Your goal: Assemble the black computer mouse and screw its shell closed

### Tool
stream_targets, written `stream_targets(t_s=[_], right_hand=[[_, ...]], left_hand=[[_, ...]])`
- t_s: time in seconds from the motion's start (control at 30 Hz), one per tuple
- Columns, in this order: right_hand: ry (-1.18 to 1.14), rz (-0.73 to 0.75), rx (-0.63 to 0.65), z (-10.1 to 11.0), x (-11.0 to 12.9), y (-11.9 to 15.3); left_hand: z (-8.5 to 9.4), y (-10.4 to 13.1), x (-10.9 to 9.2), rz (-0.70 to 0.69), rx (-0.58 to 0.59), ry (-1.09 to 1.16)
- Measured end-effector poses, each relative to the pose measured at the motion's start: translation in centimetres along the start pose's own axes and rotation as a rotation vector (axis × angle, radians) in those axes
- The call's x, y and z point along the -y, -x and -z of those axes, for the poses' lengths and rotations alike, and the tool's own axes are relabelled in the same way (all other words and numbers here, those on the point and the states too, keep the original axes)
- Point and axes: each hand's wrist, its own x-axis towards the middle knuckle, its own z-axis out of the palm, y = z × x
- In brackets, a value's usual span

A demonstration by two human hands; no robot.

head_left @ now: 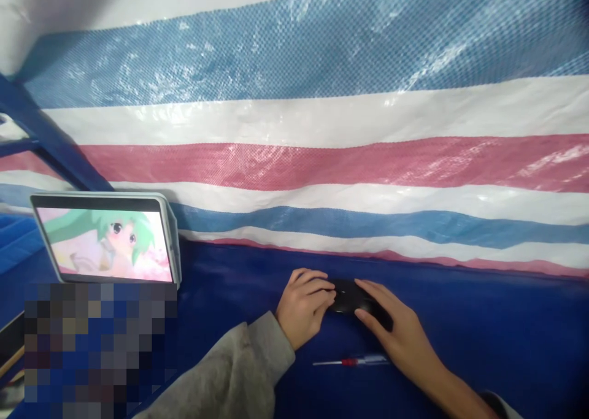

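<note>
A black rounded object (353, 297), resembling a computer mouse, lies between my two hands on the dark blue surface (239, 296). My left hand (307, 305) has its fingers curled over the object's left end. On the other side, my right hand (391, 324) grips it with the thumb along the near edge and the fingers along the far edge. Just below the hands, a small screwdriver (350, 362) with a red and clear handle rests on the surface, its metal shaft pointing left.
A tablet (108, 238) in a light case stands at the left, showing a cartoon picture. Behind the surface hangs a striped plastic sheet (294, 164). A blue metal frame bar (59, 137) slants down at the left. The lower left is pixelated.
</note>
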Motion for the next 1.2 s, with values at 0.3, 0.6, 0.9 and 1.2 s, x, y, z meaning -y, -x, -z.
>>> stream_targets(t_s=[0.3,0.6,0.9,1.2], right_hand=[[-0.013,0.006,-0.007,-0.01,0.05,0.02],[-0.016,-0.005,0.0,-0.16,-0.22,0.02],[-0.028,0.001,-0.001,-0.02,0.12,-0.04],[-0.011,0.001,0.013,-0.05,-0.14,-0.05]], left_hand=[[0.11,-0.01,0.06,0.055,0.059,0.023],[-0.07,0.04,-0.34,0.068,0.042,0.039],[-0.2,0.24,0.13,0.06,0.036,0.022],[-0.23,0.19,0.21,0.02,-0.005,-0.012]])
